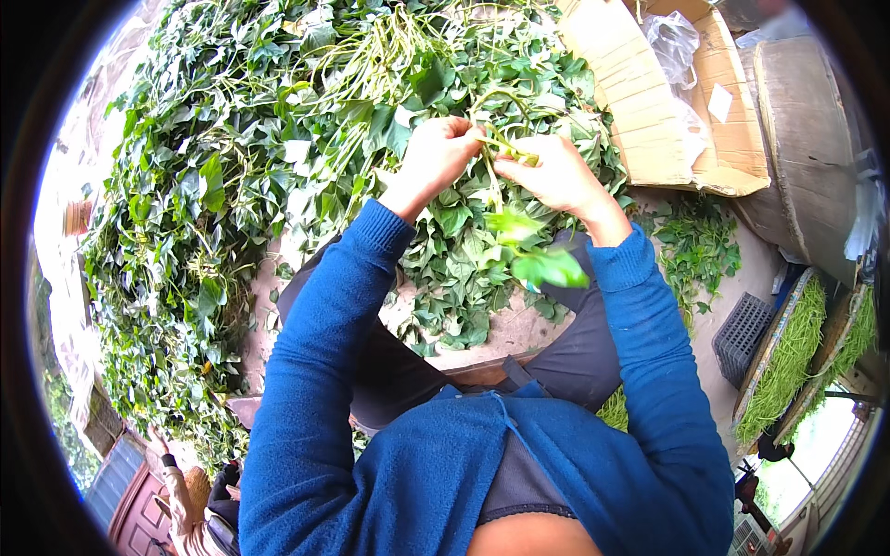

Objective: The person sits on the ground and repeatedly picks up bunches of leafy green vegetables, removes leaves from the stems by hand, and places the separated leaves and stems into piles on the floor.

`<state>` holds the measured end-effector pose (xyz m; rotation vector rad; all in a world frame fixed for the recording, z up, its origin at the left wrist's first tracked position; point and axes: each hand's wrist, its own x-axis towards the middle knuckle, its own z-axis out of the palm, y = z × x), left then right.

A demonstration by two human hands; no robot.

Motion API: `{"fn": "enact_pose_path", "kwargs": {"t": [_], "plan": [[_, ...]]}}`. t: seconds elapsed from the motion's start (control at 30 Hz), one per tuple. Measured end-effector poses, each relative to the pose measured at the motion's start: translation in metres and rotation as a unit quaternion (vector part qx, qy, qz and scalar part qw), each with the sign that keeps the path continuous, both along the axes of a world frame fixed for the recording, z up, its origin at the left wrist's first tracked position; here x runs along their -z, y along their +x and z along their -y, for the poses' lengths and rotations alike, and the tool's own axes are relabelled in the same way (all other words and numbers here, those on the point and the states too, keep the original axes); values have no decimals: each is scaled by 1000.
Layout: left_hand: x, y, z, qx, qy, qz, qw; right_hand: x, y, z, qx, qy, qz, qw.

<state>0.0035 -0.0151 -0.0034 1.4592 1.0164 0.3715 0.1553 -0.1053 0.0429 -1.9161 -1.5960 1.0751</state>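
Both hands meet over a large heap of leafy green vines (459,243). My left hand (445,156) pinches a green stem (495,142) between thumb and fingers. Close beside it on the right, my right hand (553,170) is closed on part of the same stem or stems. Green leaves (549,267) hang below the hands, blurred. A bundle of pale green stems (375,59) lies on the heap beyond my left hand.
An opened cardboard box (653,104) with clear plastic stands at the upper right, beside a large brown container (799,139). Further down are a dark plastic basket (742,338) and round trays of thin green stems (786,361). Another person (184,500) is at the lower left.
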Motion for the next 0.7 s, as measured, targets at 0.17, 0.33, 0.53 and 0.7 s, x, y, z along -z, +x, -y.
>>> {"fn": "enact_pose_path", "kwargs": {"t": [0.17, 0.33, 0.53, 0.7], "plan": [[-1, 2, 5, 56, -38, 49, 996, -13, 20, 9, -21, 132, 246, 960], [-10, 17, 39, 45, -128, 165, 977, -30, 36, 45, -4, 189, 311, 931], [-26, 6, 46, 14, -185, 302, 935, -63, 115, 152, 187, 210, 449, 848], [-32, -12, 23, -9, -182, 320, 930, -80, 151, 383, 335, -86, 635, 691]]}}
